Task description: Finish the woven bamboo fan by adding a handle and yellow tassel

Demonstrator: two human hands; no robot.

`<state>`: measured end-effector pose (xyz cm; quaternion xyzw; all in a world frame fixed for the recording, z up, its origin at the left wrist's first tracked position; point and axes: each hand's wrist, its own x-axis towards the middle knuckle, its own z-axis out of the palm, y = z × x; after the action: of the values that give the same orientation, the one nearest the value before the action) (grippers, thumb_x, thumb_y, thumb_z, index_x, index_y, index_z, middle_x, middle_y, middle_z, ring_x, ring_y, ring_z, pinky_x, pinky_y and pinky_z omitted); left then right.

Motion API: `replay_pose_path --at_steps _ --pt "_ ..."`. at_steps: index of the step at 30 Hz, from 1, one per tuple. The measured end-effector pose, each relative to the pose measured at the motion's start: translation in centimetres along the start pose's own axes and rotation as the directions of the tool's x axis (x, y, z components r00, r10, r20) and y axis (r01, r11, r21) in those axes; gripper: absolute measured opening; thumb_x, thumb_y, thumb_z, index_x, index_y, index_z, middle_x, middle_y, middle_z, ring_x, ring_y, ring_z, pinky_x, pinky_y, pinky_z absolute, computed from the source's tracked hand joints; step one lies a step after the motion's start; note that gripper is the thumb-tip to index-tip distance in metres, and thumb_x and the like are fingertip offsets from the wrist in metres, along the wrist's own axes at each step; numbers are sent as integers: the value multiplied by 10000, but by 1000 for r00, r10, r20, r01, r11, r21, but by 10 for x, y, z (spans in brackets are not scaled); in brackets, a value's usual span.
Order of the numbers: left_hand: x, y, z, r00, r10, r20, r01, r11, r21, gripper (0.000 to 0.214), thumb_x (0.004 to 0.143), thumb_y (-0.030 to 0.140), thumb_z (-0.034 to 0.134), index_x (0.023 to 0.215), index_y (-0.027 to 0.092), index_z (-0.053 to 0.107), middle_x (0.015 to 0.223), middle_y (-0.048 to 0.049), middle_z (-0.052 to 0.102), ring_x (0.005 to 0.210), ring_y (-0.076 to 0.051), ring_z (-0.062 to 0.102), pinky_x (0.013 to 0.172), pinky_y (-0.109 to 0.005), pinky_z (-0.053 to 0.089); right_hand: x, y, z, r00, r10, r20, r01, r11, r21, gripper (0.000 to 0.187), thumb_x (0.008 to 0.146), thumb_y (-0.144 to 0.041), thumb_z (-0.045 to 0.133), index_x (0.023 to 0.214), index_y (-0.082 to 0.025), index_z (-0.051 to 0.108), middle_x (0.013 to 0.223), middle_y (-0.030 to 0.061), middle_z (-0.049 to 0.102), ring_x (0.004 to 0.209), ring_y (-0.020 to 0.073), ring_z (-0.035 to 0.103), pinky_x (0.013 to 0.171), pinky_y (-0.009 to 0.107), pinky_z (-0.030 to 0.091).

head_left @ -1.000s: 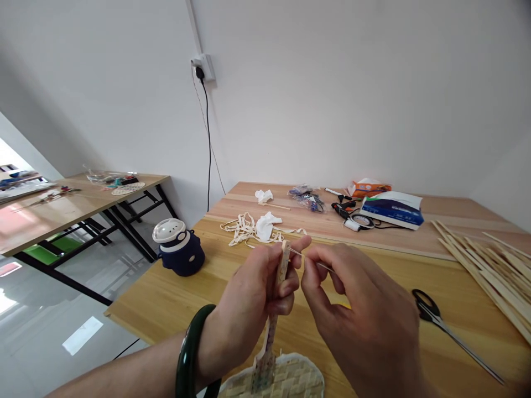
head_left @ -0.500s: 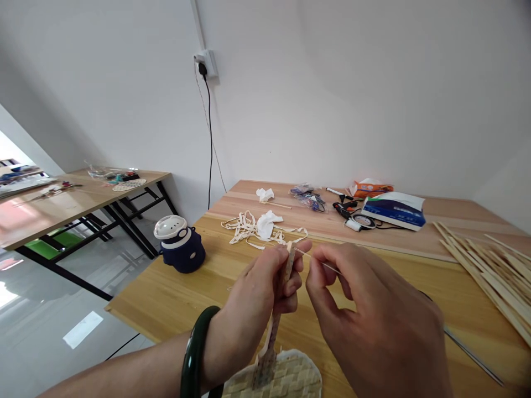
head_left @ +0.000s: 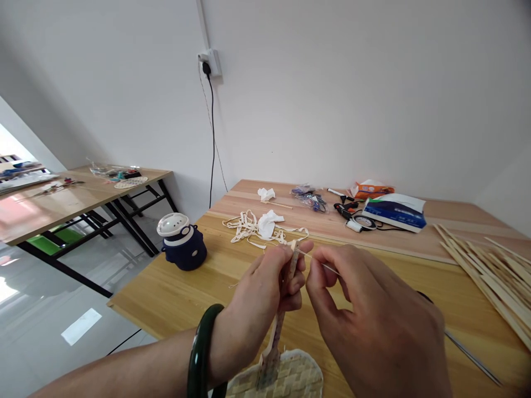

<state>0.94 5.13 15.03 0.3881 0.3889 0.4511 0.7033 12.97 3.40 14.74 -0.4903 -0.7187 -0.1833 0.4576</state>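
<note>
Nearly upright, the wooden handle (head_left: pixel 279 326) of a woven bamboo fan (head_left: pixel 290 378) sits gripped in the left hand (head_left: pixel 259 287), while the right hand (head_left: pixel 369 315) pinches a thin strand (head_left: pixel 319 261) reaching its top.

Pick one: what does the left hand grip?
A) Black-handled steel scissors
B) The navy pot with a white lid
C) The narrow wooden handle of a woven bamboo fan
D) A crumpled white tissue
C. The left hand closes around the narrow wooden handle of the woven bamboo fan, whose woven blade sits below it.
</note>
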Motion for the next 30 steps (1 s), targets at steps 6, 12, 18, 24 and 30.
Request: replay_pose_path --at_steps 6,12,18,24,30 --pt "0 2 -1 1000 -19 -8 19 1000 7 206 831 253 388 644 185 446 583 39 337 535 -105 226 503 -254 205 0 0 0 1000 16 -7 -16 1000 -26 221 911 -183 450 760 -203 609 624 -28 606 537 117 568 513 268 336" --pt "-1 1 -3 1000 -8 -27 8 1000 -7 225 839 258 399 631 183 443 599 36 335 547 -104 237 509 -249 210 1 -1 0 1000 9 12 -9 1000 -4 212 903 -189 458 770 -196 623 636 -20 615 513 111 551 504 261 337" --pt "-2 5 2 998 -16 -59 17 1000 6 255 854 174 352 613 182 436 565 44 315 523 -103 220 496 -259 187 4 0 1 997 61 37 -61 998 -9 173 864 -190 504 721 -210 598 581 -45 567 488 108 522 470 255 311" --pt "-1 1 2 999 -13 -43 13 1000 7 256 867 161 326 632 188 426 568 43 314 538 -111 217 509 -266 183 5 4 1 996 80 48 -78 996 -38 174 836 -194 510 678 -215 580 547 -52 547 424 100 470 428 243 300" --pt "-1 3 2 998 -35 -54 34 999 -15 248 872 158 317 688 178 482 561 48 302 533 -114 200 507 -272 160 7 4 -1 996 74 48 -71 996 -54 191 840 -200 490 666 -215 568 538 -49 553 394 92 456 410 237 292"
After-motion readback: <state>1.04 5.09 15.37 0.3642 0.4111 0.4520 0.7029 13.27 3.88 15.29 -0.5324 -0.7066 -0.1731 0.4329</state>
